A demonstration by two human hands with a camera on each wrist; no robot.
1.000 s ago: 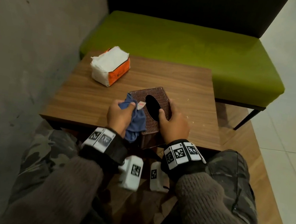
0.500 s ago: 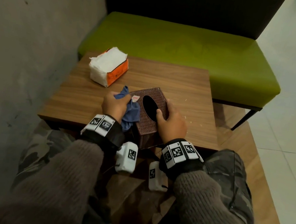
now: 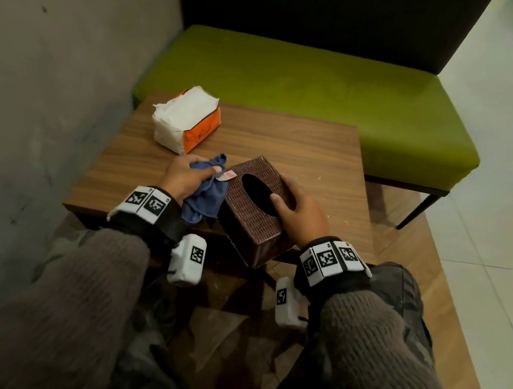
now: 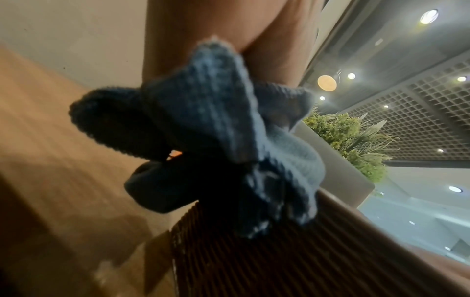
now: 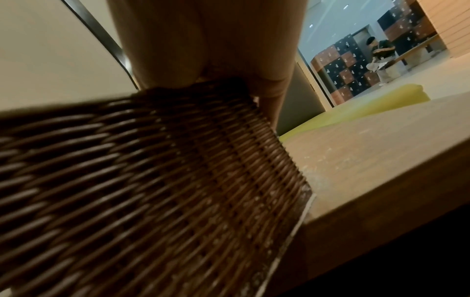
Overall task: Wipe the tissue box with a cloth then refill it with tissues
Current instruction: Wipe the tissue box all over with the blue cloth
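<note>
A dark brown woven tissue box (image 3: 251,220) with an oval top hole stands at the near edge of the wooden table (image 3: 306,148), one corner overhanging. My right hand (image 3: 293,210) grips its right side and top, thumb at the hole's rim. My left hand (image 3: 184,176) holds a bunched blue cloth (image 3: 206,193) against the box's left side. In the left wrist view the cloth (image 4: 216,136) hangs over the woven wall (image 4: 279,261). The right wrist view shows the box's weave (image 5: 152,180) under my fingers (image 5: 165,50). A white and orange tissue pack (image 3: 186,122) lies at the table's far left.
A green bench seat (image 3: 315,92) with a dark backrest stands behind the table. A grey wall (image 3: 48,77) runs along the left. Pale tiled floor (image 3: 507,217) lies to the right. My knees sit under the table's near edge.
My left hand with the cloth has slid away from me along the box's left side. The right hand keeps its hold on the box.
</note>
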